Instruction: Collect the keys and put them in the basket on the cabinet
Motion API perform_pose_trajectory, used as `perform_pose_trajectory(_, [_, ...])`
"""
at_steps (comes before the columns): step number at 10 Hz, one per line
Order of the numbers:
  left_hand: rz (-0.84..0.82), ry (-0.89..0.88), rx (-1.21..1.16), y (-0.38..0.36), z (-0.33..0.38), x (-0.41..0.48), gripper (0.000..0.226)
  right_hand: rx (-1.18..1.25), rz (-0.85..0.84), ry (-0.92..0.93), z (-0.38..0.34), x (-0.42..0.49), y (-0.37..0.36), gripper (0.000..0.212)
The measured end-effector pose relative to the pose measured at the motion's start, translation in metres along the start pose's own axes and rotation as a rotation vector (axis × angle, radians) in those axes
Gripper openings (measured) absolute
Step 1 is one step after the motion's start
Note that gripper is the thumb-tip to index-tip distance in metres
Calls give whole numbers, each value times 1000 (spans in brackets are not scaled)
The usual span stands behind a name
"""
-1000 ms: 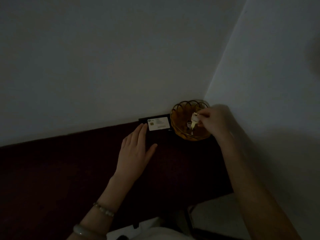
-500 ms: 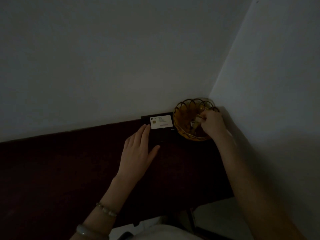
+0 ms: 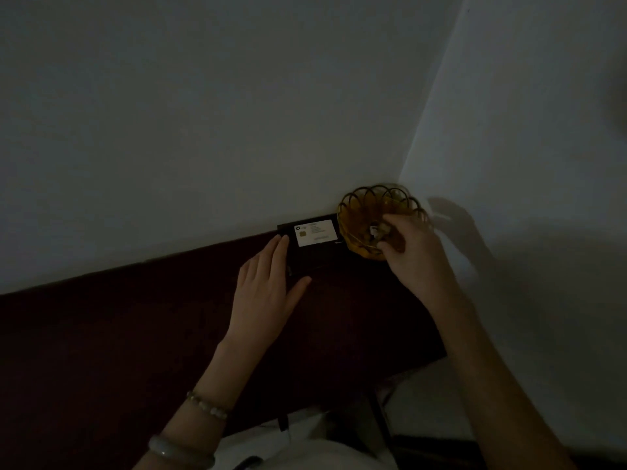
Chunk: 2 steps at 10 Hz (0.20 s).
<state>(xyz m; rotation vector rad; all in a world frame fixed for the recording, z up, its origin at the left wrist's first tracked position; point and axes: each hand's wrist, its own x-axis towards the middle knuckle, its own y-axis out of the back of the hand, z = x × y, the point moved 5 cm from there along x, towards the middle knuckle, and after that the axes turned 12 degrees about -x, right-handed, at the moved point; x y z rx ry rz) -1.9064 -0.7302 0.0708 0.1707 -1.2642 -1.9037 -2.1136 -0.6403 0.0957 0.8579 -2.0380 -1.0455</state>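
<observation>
An amber wire basket [image 3: 353, 201] stands on the dark maroon cabinet top [image 3: 135, 334], in the corner where the two walls meet. My right hand [image 3: 415, 256] reaches over the basket's near right side with its fingers curled. A pale bit of the keys [image 3: 373, 230] shows at my fingertips, low inside the basket; the rest is hidden by my fingers and the dim light. My left hand [image 3: 266, 293] lies flat and open on the cabinet top, holding nothing, its fingertips at the edge of a black flat object.
The black flat object [image 3: 319, 256] with a white card [image 3: 316, 233] on it lies against the back wall just left of the basket. Walls close in behind and on the right. The cabinet's right end [image 3: 437, 354] stops short of the side wall. The room is very dim.
My right hand has gone down from above the basket into it with the keys, then drawn slightly back toward me. My left hand has stayed flat on the cabinet.
</observation>
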Motion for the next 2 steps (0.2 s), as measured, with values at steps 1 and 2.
perform_pose_trajectory(1, [64, -94, -9, 11, -3, -9, 67, 20, 28, 26, -19, -34, 9, 48])
perform_pose_trajectory(2, [62, -178, -9, 23, -2, -21, 65, -1, 45, 6, -42, -65, 10, 56])
